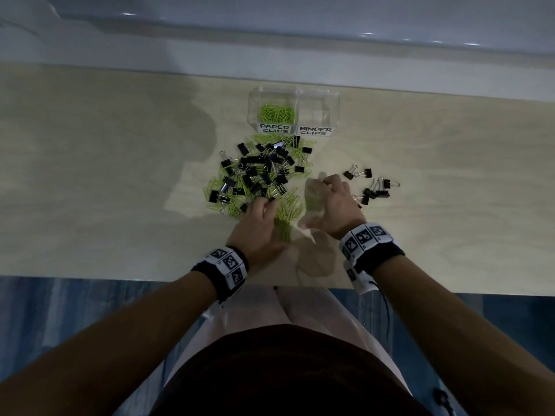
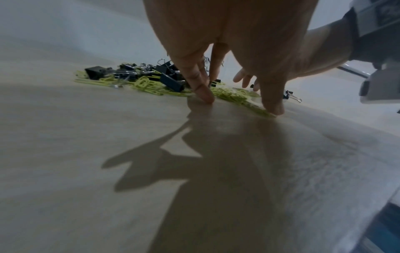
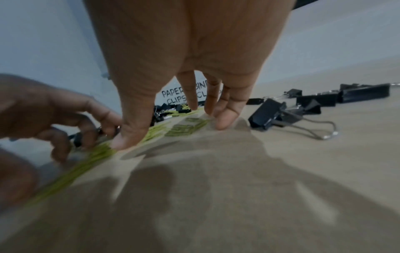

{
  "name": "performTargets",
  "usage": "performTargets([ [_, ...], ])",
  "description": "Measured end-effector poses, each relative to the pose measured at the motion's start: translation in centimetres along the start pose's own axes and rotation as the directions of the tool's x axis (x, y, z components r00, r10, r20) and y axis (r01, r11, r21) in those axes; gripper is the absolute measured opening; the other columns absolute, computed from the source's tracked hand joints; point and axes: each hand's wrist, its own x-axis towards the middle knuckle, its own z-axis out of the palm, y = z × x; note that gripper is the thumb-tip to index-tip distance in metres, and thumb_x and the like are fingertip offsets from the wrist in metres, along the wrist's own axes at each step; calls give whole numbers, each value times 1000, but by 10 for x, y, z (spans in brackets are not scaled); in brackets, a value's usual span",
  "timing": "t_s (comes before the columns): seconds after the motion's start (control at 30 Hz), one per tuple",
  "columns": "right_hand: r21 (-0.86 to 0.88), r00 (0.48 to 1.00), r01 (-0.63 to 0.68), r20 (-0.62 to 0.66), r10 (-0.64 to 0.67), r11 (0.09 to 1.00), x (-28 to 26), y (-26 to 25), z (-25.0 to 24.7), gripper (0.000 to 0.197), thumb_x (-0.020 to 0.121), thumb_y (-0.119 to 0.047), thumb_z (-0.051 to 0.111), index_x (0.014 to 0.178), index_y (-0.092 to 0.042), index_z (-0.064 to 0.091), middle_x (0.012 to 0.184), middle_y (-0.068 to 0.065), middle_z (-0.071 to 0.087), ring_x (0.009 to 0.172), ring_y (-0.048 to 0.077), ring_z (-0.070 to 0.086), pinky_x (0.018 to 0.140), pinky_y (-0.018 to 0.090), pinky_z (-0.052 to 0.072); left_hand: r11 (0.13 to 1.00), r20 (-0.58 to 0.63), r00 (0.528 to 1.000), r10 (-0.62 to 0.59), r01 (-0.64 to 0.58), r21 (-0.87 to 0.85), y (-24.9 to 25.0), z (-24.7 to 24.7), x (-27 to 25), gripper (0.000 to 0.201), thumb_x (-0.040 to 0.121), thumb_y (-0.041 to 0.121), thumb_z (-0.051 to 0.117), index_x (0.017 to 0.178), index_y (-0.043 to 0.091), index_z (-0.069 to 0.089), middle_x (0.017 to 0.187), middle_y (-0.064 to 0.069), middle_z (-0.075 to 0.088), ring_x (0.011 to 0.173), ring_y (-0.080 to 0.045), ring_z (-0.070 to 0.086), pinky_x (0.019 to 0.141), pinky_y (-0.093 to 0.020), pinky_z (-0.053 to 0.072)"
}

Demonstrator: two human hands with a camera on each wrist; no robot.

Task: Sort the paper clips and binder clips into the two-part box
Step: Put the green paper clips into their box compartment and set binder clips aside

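The clear two-part box (image 1: pixel 318 97) stands at the back of the table. Its PAPER CLIPS side holds green paper clips (image 1: pixel 277 114); the BINDER CLIPS side looks bare. In front lies a mixed pile (image 1: pixel 261 172) of black binder clips and green paper clips. My left hand (image 1: pixel 265 205) is at the pile's near edge, its curled fingers (image 3: pixel 86 119) pinching a small black binder clip (image 3: pixel 76 137). My right hand (image 3: pixel 173 133) stands beside it, with the thumb pressing green paper clips (image 3: pixel 181 129) and the fingertips (image 3: pixel 225 123) on the table.
A separate group of black binder clips (image 1: pixel 372 187) lies to the right of my right hand, seen close in the right wrist view (image 3: pixel 279 114). The pale wooden table (image 1: pixel 90 190) ends at a near edge just behind my wrists. A white ledge runs behind the box.
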Motion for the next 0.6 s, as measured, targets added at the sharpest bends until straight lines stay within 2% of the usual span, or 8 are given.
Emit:
performTargets([
  [0.03, -15, 1000, 22, 18, -21, 1000, 1, -2, 2, 92, 61, -41, 82, 138, -20, 35, 130, 5, 33, 118, 23, 33, 99, 47, 43, 1000, -38, 999, 5, -5, -11, 3, 2, 3, 110, 62, 82, 34, 139, 3, 31, 130, -15, 36, 113, -27, 41, 88, -41, 48],
  [0.07, -9, 998, 58, 19, -57, 998, 2, -5, 4, 89, 62, -38, 81, 137, -20, 37, 128, 4, 34, 116, 23, 33, 97, 47, 45, 1000, -76, 997, 7, -8, -15, 4, 6, 7, 101, 68, 78, 42, 135, 3, 34, 125, -16, 39, 108, -28, 43, 83, -41, 49],
  [0.13, -2, 986, 165, 12, -165, 986, 4, -11, 11, 79, 65, -34, 80, 134, -19, 44, 124, 7, 38, 111, 26, 36, 90, 47, 48, 999, -165, 986, 11, -16, -31, 10, 7, 12, 75, 77, 51, 60, 128, 0, 41, 117, -19, 45, 101, -32, 48, 78, -44, 51],
  [0.2, 4, 970, 241, 12, -241, 971, 7, -13, 16, 68, 68, -29, 79, 129, -16, 51, 120, 11, 43, 106, 30, 40, 85, 46, 49, 998, -196, 981, 9, -21, -58, 12, 5, 18, 61, 74, 26, 68, 124, -2, 46, 113, -20, 49, 98, -35, 50, 78, -47, 50],
  [0.37, 34, 943, 333, -13, -332, 942, 13, -7, 13, 34, 73, -7, 72, 106, -7, 65, 104, 15, 55, 96, 33, 54, 80, 41, 50, 993, -217, 975, 39, -61, -97, 4, 0, 27, 37, 77, 1, 60, 114, -3, 55, 103, -21, 60, 91, -36, 57, 74, -48, 51],
  [0.47, 7, 923, 384, -17, -383, 924, 15, -6, 8, 17, 79, -5, 63, 95, -2, 67, 98, 18, 58, 89, 35, 58, 73, 39, 49, 992, -193, 980, 51, -72, -102, 6, -8, 31, 33, 77, -6, 55, 109, -5, 57, 97, -23, 62, 86, -36, 58, 70, -45, 51],
  [0.53, -4, 915, 402, -35, -401, 916, 16, -3, 7, 12, 82, -5, 60, 91, -1, 68, 94, 18, 59, 85, 35, 59, 69, 40, 50, 991, -175, 982, 64, -83, -101, 7, -11, 31, 33, 74, -10, 52, 106, -5, 57, 94, -24, 62, 83, -36, 59, 68, -44, 51],
  [0.6, 2, 920, 389, -37, -389, 921, 17, 0, 6, 11, 83, -7, 60, 89, -3, 69, 94, 15, 60, 84, 34, 60, 71, 41, 52, 990, -157, 985, 78, -95, -106, 3, -11, 32, 31, 70, -11, 52, 99, -4, 59, 89, -22, 62, 80, -35, 60, 65, -44, 52],
])
